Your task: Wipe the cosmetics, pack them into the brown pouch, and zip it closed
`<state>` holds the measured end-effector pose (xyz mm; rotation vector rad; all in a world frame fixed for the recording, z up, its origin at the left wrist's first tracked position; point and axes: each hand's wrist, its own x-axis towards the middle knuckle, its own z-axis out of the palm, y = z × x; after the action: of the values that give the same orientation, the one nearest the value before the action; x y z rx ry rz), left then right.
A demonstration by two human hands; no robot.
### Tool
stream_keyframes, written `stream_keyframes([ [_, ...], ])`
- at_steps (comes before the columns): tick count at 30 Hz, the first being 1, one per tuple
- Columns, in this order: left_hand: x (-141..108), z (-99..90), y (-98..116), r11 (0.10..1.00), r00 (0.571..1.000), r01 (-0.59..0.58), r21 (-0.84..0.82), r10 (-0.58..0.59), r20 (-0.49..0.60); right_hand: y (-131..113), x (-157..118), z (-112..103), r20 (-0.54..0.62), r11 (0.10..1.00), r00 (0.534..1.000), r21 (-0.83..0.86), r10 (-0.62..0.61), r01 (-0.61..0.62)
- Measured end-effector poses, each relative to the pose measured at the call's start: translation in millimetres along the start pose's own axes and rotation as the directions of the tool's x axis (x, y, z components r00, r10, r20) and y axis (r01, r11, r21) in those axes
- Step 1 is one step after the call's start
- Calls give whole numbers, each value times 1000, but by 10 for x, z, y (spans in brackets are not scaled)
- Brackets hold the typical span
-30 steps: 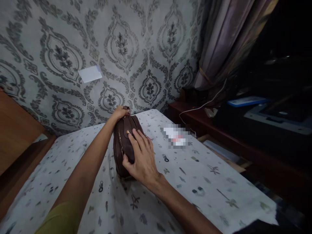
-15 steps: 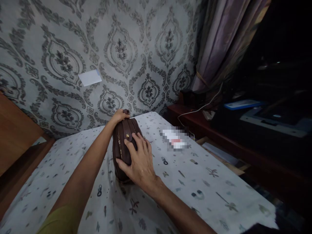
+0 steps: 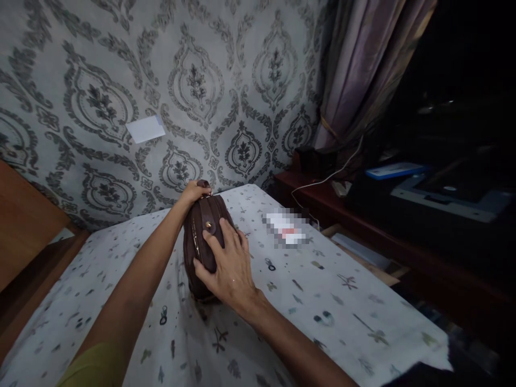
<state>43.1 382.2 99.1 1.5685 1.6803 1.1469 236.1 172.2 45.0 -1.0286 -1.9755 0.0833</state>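
A dark brown leather handbag point(image 3: 209, 207) lies on the patterned bedsheet, its narrow zipped side towards me. A gold zip runs along its left part, and a strap tab with a gold stud point(image 3: 208, 225) crosses its middle. At the far end my left hand point(image 3: 194, 192) is closed round the bag at the base of its handle point(image 3: 203, 185). My right hand point(image 3: 230, 260) rests over the bag's near right part, fingers spread and slightly bent, thumb near the zip. Its palm hides that part of the bag.
A white sheet point(image 3: 322, 301) with small printed motifs covers the bed. A blurred-out white item point(image 3: 286, 228) lies to the right. Beyond it stand a dark red cabinet point(image 3: 306, 183) with a white cable point(image 3: 334, 174) and an open drawer point(image 3: 363, 252). Patterned wallpaper point(image 3: 197, 86) closes the back.
The view has shifted slightly, so everything sits a little further left. Both hands keep their places on the bag, which looks slightly tilted to the left.
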Motion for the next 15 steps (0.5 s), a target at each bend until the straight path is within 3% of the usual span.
stream_keyframes([
  [15, -110, -15, 46, 995, 999, -31, -99, 33, 23, -1, -13, -22, 15, 1000, 1000, -21, -17, 17],
])
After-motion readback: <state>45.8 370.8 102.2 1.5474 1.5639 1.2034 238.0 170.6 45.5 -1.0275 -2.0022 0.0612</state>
